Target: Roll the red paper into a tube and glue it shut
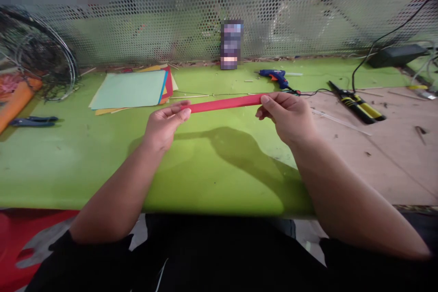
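A narrow red paper strip [222, 103] stretches between my two hands, held above the green tabletop [205, 178]. My left hand [167, 123] pinches its left end between thumb and fingers. At the other end, my right hand [287, 112] grips the strip with the thumb on top and the fingers curled behind. The strip looks flat and nearly straight, slightly higher on the right. Beyond my left hand lies a stack of coloured paper sheets [130, 89], with a pale green one on top. Past my right hand rests a blue glue gun [273, 75].
Yellow-and-black pliers [361, 105] lie on the bare wooden part at right, near a black power adapter [397, 56]. Dark-handled cutters [34, 121] and a wire coil [44, 54] are at left. A phone [231, 45] leans on the perforated metal screen [178, 23].
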Tool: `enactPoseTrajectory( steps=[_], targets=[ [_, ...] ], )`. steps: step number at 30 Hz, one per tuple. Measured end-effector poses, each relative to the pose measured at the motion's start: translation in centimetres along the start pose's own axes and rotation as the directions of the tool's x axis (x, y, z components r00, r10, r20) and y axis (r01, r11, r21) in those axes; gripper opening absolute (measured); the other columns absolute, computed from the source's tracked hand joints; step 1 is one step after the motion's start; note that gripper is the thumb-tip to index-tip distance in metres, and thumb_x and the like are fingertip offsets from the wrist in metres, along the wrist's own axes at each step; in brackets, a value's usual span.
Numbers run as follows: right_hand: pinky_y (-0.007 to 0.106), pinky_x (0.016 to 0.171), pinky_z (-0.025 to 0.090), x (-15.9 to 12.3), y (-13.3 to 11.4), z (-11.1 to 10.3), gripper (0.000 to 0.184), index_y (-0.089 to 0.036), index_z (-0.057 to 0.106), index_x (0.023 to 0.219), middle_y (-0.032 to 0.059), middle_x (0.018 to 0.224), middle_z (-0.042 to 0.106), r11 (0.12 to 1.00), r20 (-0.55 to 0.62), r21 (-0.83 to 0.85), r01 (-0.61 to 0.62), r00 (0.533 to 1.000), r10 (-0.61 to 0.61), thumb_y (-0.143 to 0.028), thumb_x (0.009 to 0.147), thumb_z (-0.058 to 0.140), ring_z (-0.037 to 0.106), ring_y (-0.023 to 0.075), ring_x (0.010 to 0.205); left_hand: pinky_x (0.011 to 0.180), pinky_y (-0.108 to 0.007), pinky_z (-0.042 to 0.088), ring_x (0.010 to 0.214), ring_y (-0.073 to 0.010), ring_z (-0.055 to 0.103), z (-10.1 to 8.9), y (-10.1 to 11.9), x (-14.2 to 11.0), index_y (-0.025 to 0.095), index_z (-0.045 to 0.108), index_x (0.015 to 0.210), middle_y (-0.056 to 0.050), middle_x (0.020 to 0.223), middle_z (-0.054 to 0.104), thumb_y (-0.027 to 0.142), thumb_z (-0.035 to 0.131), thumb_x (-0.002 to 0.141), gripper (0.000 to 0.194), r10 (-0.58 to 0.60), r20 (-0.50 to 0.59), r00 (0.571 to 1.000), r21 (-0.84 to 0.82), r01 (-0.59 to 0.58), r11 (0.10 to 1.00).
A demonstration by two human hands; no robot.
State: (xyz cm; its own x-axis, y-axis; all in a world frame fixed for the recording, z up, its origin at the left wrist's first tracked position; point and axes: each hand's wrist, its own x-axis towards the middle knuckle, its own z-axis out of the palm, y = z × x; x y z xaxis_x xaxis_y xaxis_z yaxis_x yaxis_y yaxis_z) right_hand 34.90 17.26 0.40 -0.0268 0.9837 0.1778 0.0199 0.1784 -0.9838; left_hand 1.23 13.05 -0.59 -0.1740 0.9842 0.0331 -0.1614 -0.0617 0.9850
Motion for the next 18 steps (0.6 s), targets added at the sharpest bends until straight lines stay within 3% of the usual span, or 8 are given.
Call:
enactPoseTrajectory(
  steps=[5,8,12,15,18],
  targets=[
    [0.033,0.064,0.059,0.16,0.05,-0.12,0.037,-0.025,0.085,0.093,0.0019,0.072,0.075,0.999,-0.020,0.039,0.013,1.000,-0.012,-0.061,0.088,0.096,0.067,0.0159,0.064,0.095,-0.038,0.068,0.090,-0.0167,0.079,-0.30,-0.41,0.19,0.023,0.091,0.098,-0.005,0.101,0.086,0.047,0.111,0.064,0.046,-0.035,-0.019,0.999,-0.013,0.035,0.999],
    [0.033,0.065,0.060,0.16,0.09,-0.18,0.037,-0.025,0.084,0.093,0.0013,0.072,0.075,0.999,-0.023,0.032,0.022,1.000,-0.021,-0.060,0.089,0.095,0.068,0.0158,0.064,0.091,-0.035,0.067,0.085,-0.0147,0.077,-0.32,-0.65,0.30,0.023,0.090,0.098,-0.004,0.093,0.085,0.047,0.111,0.066,0.045,-0.023,-0.017,1.000,-0.016,0.023,1.000],
    [0.033,0.066,0.061,0.04,0.10,-0.13,0.037,-0.025,0.083,0.094,0.0013,0.073,0.075,0.999,-0.024,0.024,0.028,0.999,-0.027,-0.060,0.090,0.094,0.068,0.0159,0.065,0.090,-0.032,0.067,0.089,-0.0136,0.076,-0.11,-0.54,0.29,0.022,0.090,0.096,-0.006,0.111,0.086,0.044,0.109,0.071,0.038,0.034,-0.022,0.999,-0.021,-0.034,0.999],
    [0.034,0.067,0.061,-0.07,0.03,-0.04,0.036,-0.025,0.084,0.094,0.0014,0.073,0.075,0.999,-0.016,0.022,0.025,1.000,-0.025,-0.060,0.091,0.093,0.068,0.0163,0.066,0.093,-0.032,0.066,0.105,-0.0170,0.077,0.03,-0.27,0.18,0.021,0.089,0.089,-0.009,0.133,0.082,0.040,0.108,0.070,0.033,0.050,-0.032,0.998,-0.025,-0.050,0.998],
    [0.036,0.068,0.061,-0.16,-0.14,0.04,0.035,-0.026,0.083,0.094,0.0014,0.073,0.074,1.000,-0.018,0.009,0.030,0.999,-0.030,-0.060,0.092,0.093,0.068,0.0173,0.066,0.099,-0.033,0.065,0.122,-0.0219,0.075,0.12,-0.05,0.05,0.021,0.088,0.086,-0.011,0.137,0.080,0.036,0.108,0.069,0.030,0.058,-0.038,0.998,-0.029,-0.059,0.998]
  ],
)
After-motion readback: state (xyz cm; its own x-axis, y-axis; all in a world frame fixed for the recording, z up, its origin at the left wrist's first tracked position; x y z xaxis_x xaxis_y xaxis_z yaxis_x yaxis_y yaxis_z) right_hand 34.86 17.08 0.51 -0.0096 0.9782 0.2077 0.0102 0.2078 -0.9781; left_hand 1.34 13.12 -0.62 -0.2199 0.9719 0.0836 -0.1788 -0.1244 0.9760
